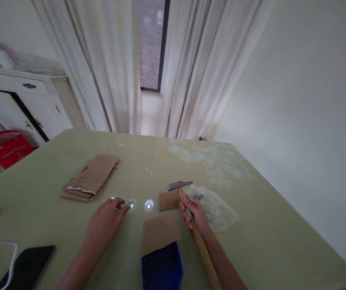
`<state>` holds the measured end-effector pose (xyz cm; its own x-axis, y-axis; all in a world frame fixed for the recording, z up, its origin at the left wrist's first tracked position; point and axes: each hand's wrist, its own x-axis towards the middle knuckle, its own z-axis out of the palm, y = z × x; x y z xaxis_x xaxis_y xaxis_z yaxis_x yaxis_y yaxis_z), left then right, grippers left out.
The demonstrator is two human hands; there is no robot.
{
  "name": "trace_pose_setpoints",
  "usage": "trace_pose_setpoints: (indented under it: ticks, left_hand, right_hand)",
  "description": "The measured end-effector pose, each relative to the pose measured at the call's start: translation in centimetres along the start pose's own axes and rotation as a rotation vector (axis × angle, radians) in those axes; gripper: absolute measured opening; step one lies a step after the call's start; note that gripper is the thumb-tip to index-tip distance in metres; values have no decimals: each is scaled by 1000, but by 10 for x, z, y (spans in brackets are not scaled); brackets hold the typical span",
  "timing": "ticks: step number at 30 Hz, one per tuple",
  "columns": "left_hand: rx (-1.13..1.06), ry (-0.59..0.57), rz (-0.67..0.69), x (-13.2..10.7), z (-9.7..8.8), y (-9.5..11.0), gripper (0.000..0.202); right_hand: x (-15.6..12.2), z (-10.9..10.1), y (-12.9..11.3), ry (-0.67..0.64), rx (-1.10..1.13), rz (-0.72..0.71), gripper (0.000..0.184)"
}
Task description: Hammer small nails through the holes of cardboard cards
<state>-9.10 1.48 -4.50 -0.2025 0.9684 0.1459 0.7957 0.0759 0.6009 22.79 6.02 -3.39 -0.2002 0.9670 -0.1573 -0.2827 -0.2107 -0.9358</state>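
Observation:
My right hand (194,213) is wrapped round the wooden handle of a hammer (180,186), whose metal head rests above a small cardboard piece (168,200). My left hand (104,223) lies on the green tablecloth, fingers pinched on a small shiny metal item (128,205). A second shiny round piece (149,205) lies between the hands. Nearer me, a perforated cardboard piece (160,232) with rows of small metal dots lies over a blue perforated block (161,270).
A stack of perforated cardboard sheets (91,177) lies at the left. A clear plastic bag (217,207) sits right of the hammer. A dark phone (28,266) and white cable (8,257) lie at front left. White cabinet (24,104), curtains and window stand behind the table (266,225).

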Motion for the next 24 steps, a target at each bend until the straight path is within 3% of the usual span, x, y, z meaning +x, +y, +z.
trace_pose_setpoints:
  ticks: [7,13,16,18,21,24]
  left_hand:
    - [-3,-29,-8,-5,20,-7,26]
    - [-67,-2,39,-8,20,0,25]
    - [-178,-30,70,-14,14,23,35]
    - [-373,-78,98,-20,9,47,39]
    - [-603,-159,167,-28,6,79,31]
    - [-655,-134,189,-34,11,91,26]
  right_hand:
    - [-2,-6,15,28,71,33,52]
    - [4,-6,28,37,108,61,56]
    - [5,-7,32,47,110,61,57]
    - [5,-8,34,50,109,60,57]
    - [6,-8,35,52,108,61,56]
    - [7,-8,37,57,106,59,54]
